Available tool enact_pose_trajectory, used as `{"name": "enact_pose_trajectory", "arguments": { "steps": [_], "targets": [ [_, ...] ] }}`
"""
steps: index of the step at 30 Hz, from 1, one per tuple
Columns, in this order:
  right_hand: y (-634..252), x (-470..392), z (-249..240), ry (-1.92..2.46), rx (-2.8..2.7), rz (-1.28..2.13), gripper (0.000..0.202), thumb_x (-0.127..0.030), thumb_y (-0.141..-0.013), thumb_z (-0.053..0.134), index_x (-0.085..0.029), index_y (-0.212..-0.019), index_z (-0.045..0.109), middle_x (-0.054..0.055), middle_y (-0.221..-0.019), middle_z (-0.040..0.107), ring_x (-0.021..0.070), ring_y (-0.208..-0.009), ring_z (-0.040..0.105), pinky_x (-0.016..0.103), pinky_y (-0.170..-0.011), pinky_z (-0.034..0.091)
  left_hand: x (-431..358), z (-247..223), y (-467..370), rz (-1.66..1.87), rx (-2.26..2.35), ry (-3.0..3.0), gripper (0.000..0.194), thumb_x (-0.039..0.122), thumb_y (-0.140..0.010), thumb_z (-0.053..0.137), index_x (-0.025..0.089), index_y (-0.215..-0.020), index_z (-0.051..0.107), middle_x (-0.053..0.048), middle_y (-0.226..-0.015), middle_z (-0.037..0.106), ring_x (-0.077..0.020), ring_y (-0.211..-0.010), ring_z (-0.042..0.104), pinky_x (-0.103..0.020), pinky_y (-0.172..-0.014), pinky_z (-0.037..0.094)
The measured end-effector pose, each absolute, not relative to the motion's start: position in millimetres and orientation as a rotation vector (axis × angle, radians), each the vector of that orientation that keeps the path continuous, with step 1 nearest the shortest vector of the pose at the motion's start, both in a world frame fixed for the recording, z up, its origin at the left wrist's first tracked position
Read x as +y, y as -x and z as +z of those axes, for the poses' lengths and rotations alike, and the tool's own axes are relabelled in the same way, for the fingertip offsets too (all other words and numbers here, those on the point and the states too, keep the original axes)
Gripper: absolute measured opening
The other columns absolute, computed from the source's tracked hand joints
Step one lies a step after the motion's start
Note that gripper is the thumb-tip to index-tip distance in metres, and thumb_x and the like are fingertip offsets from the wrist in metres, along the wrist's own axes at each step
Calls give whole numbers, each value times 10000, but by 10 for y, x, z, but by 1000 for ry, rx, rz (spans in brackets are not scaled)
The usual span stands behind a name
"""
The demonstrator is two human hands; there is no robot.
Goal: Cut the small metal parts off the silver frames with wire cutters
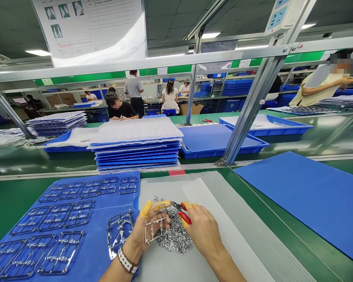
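My left hand (141, 229), with yellow covers on its fingertips, holds a small metal frame (157, 223) of thin bars, tilted up. My right hand (201, 225), its fingers also partly covered in yellow, grips red-handled pliers (184, 217); their dark jaws are close to the frame's upper right corner. Beneath both hands lies a pile of small silvery metal pieces (176, 237) on a white sheet (202, 196). Left of my left hand, some stacked metal frames (117, 231) rest on a blue board (97, 243).
Several metal frames (60, 252) lie in rows at the left. A blue sheet (306, 196) is on the right. Beyond are stacked blue sheets (137, 150), blue trays (223, 152) and a slanted metal post (250, 98). Several people are behind the bench.
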State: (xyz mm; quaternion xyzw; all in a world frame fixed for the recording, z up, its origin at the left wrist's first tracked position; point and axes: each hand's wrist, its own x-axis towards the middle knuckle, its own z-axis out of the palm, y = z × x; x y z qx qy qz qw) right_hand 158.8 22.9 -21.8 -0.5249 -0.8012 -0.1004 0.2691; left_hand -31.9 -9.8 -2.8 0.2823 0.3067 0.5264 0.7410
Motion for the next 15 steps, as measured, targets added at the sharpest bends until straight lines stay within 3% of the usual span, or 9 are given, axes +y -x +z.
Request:
{"name": "enact_pose_trajectory", "arguments": {
  "steps": [7,11,15],
  "targets": [
    [-1578,219,-185,1360,-2067,-111,244,-214,-816,505,-194,-1029,623,70,-785,648,196,-723,588,307,-654,422,-118,48,302,1147,584,-561,665,586,-844,416,46,-1200,573,-153,-861,649,-231,-819,588,-354,-798,426],
    [-1579,240,-123,1335,-1851,446,264,-337,-807,530,-215,-1025,615,62,-865,673,188,-735,622,312,-666,482,-136,93,304,1156,538,-556,655,565,-870,365,32,-1178,589,-168,-879,652,-243,-826,594,-375,-826,416],
    [-1470,289,-64,1262,-1487,1056,337,-414,-717,620,-209,-984,608,62,-922,693,215,-841,653,354,-778,508,-172,85,293,1178,526,-603,618,562,-869,378,67,-1158,610,-155,-932,650,-241,-874,581,-368,-857,394]
  ]
}}
